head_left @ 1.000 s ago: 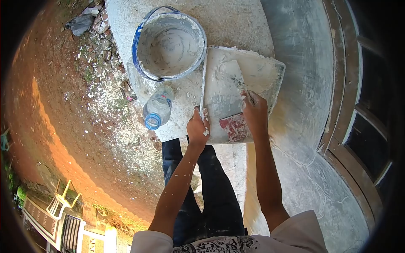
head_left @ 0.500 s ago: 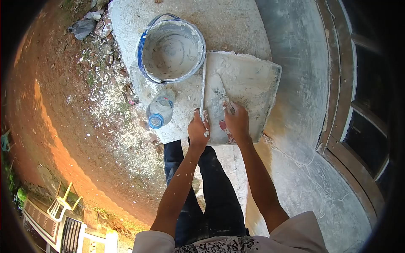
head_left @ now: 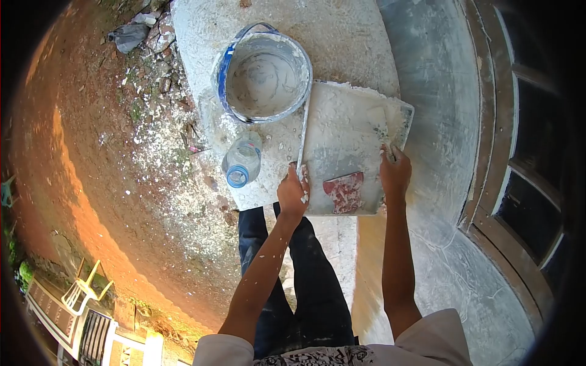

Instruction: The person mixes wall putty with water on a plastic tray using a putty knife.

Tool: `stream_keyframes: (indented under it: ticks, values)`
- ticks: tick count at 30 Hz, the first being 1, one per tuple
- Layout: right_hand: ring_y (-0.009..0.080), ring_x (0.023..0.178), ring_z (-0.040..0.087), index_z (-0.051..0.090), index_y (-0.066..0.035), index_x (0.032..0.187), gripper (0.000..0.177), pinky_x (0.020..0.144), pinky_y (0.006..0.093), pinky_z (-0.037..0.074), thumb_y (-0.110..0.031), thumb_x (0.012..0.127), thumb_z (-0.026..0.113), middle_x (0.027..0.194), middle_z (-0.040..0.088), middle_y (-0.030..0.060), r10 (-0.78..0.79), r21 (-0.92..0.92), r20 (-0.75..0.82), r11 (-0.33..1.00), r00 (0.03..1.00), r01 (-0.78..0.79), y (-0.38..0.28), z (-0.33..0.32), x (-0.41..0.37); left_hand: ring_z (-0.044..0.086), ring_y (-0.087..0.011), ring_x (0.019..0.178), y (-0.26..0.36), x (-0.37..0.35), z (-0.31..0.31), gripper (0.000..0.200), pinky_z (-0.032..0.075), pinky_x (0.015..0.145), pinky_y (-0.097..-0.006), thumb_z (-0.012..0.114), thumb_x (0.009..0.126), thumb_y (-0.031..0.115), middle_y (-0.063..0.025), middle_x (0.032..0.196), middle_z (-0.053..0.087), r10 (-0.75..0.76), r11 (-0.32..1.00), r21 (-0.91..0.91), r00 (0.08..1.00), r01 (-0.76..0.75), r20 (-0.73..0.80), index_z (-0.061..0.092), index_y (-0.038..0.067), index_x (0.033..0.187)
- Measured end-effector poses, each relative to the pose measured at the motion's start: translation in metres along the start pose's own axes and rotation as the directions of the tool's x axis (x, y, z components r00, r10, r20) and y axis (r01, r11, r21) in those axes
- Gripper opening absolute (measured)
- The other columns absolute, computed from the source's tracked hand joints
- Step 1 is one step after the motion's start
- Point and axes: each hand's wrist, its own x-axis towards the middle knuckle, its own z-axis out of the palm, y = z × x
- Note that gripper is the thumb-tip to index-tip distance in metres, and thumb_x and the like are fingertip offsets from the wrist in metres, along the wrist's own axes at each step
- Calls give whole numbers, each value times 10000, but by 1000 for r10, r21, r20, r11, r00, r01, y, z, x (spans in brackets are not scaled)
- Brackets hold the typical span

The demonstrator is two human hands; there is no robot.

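Head view: left hand [head_left: 293, 193] grips board's [head_left: 342, 146] left edge; right hand [head_left: 395, 174] clasps scraper [head_left: 384, 130] near right edge.

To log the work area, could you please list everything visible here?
plaster-smeared grey bucket with blue rim: one, on the concrete slab
clear plastic bottle with blue cap: one, just beside the bucket
white plaster-covered square board: one, right of the bucket, red patch near edge
plaster-coated scraper: one, grey-white, on the board's right side
white plastic chair: one, lower left
left hand: one, grips the board's left edge
right hand: one, holds the scraper
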Motion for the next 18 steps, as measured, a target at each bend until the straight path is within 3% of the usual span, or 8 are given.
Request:
stream_keyframes:
  ticks: [3, 7, 10, 12, 16, 18]
  values:
    - [391, 1059, 640, 679, -29, 1178, 482, 919, 435, 495, -419, 897, 644, 1129, 677, 223, 76, -103, -34, 992, 997, -79, -17, 9, -10, 630, -447, 727, 1, 1, 1, 489, 493, 661, -518, 586, 818, 40, -258, 764, 629, -7, 1000, 30, 1000, 6, 19, 443, -52, 1277]
    - [381, 1065, 639, 678, -69, 1200, 464, 921, 442, 494, -420, 901, 632, 1134, 679, 200, 119, -1, 28, 993, 992, -119, -62, 30, -45, 620, -459, 714, 2, -1, -2, 459, 485, 647, -515, 551, 824, 31, -261, 741, 621, 2, 1000, 16, 1000, -2, 8, 440, -63, 1259]
    - [367, 1040, 643, 673, -124, 1226, 440, 896, 455, 498, -413, 897, 635, 1110, 670, 178, 48, 21, 45, 999, 998, -49, -85, 48, -66, 608, -471, 700, 4, 0, -3, 434, 471, 619, -502, 521, 826, 14, -263, 719, 608, -12, 1000, -10, 1000, 12, 25, 438, -75, 1242]
    - [348, 1003, 646, 667, -159, 1242, 432, 861, 461, 505, -410, 891, 644, 1066, 645, 150, 37, -101, 108, 995, 993, -26, -97, 42, -68, 608, -468, 701, 1, 0, -2, 441, 469, 619, -501, 524, 828, 12, -263, 720, 607, 26, 1000, 0, 1000, -26, 1, 434, -79, 1249]
    - [335, 978, 646, 661, -176, 1253, 420, 834, 452, 510, -385, 889, 654, 1039, 630, 137, -64, -49, 108, 996, 992, 70, -72, 20, -50, 636, -440, 729, 0, 1, -3, 513, 500, 665, -510, 581, 831, 66, -261, 779, 637, 38, 999, 15, 999, -38, 4, 438, -76, 1303]
    - [328, 969, 648, 660, -168, 1251, 407, 822, 440, 513, -351, 887, 662, 1028, 631, 135, -145, -16, 35, 989, 989, 145, -65, 12, -38, 637, -434, 723, 1, 0, -2, 510, 502, 662, -505, 590, 822, 66, -254, 776, 636, -18, 999, 29, 999, 17, 29, 451, -81, 1291]
